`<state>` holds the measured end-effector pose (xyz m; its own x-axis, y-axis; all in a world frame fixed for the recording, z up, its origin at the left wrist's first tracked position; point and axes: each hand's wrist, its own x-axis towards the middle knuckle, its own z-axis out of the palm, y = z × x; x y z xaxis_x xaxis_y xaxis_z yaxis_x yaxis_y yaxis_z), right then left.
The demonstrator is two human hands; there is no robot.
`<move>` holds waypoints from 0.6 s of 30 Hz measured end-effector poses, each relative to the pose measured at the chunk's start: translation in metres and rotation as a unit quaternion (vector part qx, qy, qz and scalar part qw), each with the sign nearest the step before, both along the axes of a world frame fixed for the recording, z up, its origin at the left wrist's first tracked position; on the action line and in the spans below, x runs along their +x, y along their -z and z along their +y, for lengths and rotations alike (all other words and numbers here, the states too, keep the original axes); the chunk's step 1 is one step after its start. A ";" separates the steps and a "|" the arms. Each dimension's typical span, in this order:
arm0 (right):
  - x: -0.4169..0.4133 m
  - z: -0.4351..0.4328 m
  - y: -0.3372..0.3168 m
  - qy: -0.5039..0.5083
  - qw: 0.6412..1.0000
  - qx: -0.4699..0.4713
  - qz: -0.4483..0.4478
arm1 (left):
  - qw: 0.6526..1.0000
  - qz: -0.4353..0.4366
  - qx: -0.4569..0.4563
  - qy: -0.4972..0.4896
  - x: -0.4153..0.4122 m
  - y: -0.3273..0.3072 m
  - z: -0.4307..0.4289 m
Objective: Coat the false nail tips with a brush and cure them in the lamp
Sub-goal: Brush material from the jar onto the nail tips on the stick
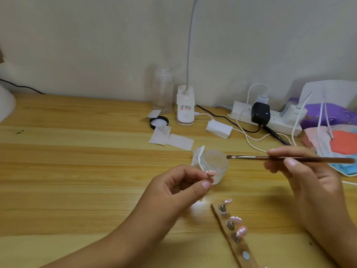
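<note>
1. The false nail tip (211, 173) in work sits on a small peg. The thumb and forefinger of the left hand (179, 187) pinch the peg at the fingertips and hold it off the tabletop (77, 171), pink face up.
2. The right hand (309, 171) grips the brush (289, 158), fingers curled round the handle near its middle. The brush's long axis runs almost level. The handle end passes out beyond the right hand and the bristles point toward the left hand.
3. Deciding relation: the bristles lie beyond and to the right of the left fingertips, apart from the held tip. They stand at the right rim of the open jar (215, 165), which sits just beyond the left fingertips, between the two hands. Whether they touch the rim cannot be told.
4. Judgement: the brush is loading or wiping at the jar. The coming move calls for the right hand to carry the bristles leftward and nearer, roughly along the brush's own axis. The left hand need only steady the peg.
5. Three further nail tips (236, 219) stand on a holder strip (240, 248) on the tabletop, near the right forearm.
6. Well beyond both hands are a black lid (159, 122), paper slips (170, 138), a power strip (280, 123) and a white gooseneck lamp (185, 109). Whether this is the curing lamp cannot be told.
</note>
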<state>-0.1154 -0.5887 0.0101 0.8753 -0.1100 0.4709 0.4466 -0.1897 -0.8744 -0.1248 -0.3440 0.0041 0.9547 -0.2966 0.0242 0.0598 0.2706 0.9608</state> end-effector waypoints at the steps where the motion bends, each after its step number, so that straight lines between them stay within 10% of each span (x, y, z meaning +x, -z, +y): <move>1: 0.001 -0.001 0.003 0.002 1.000 0.013 0.009 | 1.000 -0.003 0.006 0.001 0.001 0.001 0.000; 18: 0.008 -0.008 0.010 -0.012 0.996 0.060 0.069 | 0.998 0.042 -0.047 -0.001 0.007 0.008 0.001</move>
<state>-0.1073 -0.5969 0.0002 0.9337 -0.1368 0.3308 0.3239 -0.0702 -0.9435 -0.1178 -0.3429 -0.0036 0.9548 -0.2957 -0.0287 0.1390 0.3590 0.9229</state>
